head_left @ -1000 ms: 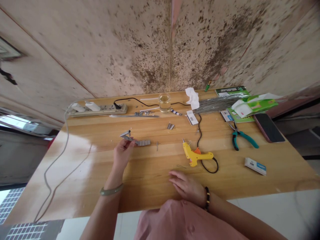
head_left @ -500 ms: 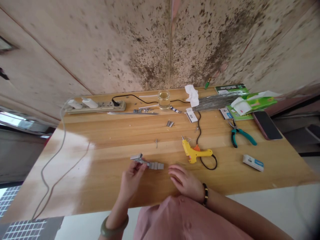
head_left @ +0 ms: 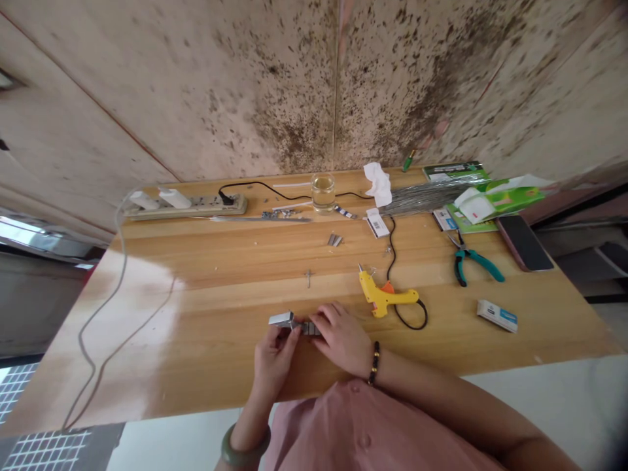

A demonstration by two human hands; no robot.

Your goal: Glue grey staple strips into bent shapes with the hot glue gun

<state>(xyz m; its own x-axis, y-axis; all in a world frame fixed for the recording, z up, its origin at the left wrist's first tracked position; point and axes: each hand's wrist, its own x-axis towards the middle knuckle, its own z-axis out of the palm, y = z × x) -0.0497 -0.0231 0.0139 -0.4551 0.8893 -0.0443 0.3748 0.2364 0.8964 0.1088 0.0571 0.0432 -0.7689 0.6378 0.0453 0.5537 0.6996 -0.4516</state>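
Strip: I see the grey strip (head_left: 309,328) at the lower middle of the frame, a row of short segments running between the two hands, its right end hidden by fingers.
Block: The grey block (head_left: 281,319) sits at the strip's left end, tilted; I cannot tell how the two are joined.
Left hand: My left hand (head_left: 275,360) has a narrow grip, thumb and fingers pinching the piece where block and strip meet.
Right hand: My right hand (head_left: 343,337) has its fingers over the strip's right end; I cannot tell whether that grip is closed on it or only resting there.
Handling: I judge this step to be steadying the strip from both ends, so I want the left pinch firm and the right touch light, with both ends level so that no segment bends or twists out of line.
Thumbs: I would press at the edges and leave the joins in view.
T-piece: The small T-piece (head_left: 308,277) lies near, just above the hands in the frame.
Glue gun: The yellow glue gun (head_left: 380,296) lies right of centre on the desk (head_left: 196,294); I would mind its nozzle near the right fingers.
Pliers: The teal pliers (head_left: 473,260) lie well apart, toward the right of the frame.
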